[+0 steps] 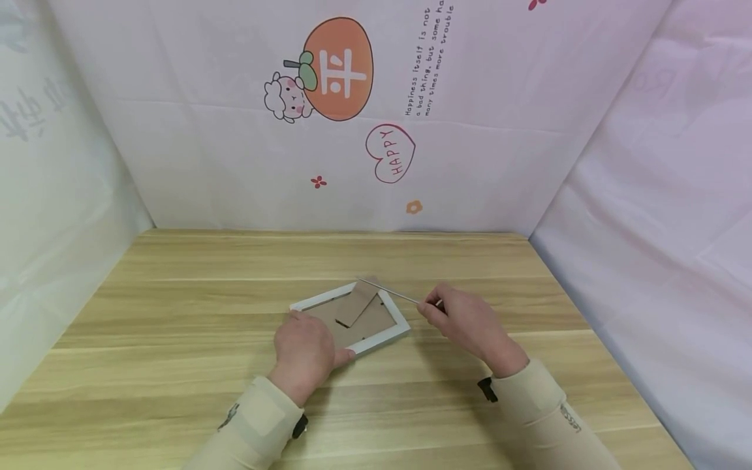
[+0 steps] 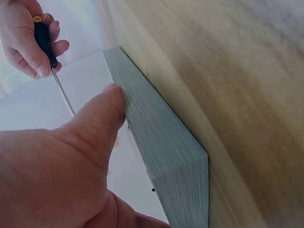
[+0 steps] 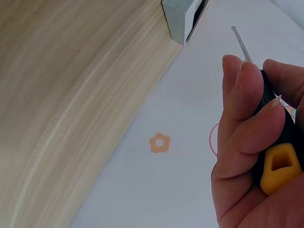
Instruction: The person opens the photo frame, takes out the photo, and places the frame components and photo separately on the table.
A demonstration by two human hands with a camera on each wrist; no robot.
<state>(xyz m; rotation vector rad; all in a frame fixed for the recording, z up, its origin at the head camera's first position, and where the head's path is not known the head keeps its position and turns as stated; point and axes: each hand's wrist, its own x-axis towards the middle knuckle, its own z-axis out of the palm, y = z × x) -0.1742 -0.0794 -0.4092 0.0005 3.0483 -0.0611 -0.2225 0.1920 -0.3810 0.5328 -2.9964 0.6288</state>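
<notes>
Gripping the left end of the picture frame (image 1: pixel 384 337), the left hand (image 1: pixel 305 346) has its thumb pressed along the near side edge, and we're looking at the frame's back here, brown backing board (image 1: pixel 378 320) facing up on the wooden counter (image 1: pixel 376 418). Over on the other side, well apart from its partner, the right hand (image 1: pixel 470 323) has its fingers curled round a screwdriver (image 1: pixel 390 291), dark handle (image 2: pixel 42 42), yellow butt (image 3: pixel 278 179). So the frame lies between the two hands: clamped by the left, just beyond reach of the right hand's own fingers, with only the thin metal shaft bridging the gap! That shaft points left across the far corner, right over the stand flap (image 1: pixel 363 297). Touching it or hovering above? From here, I can't tell.
</notes>
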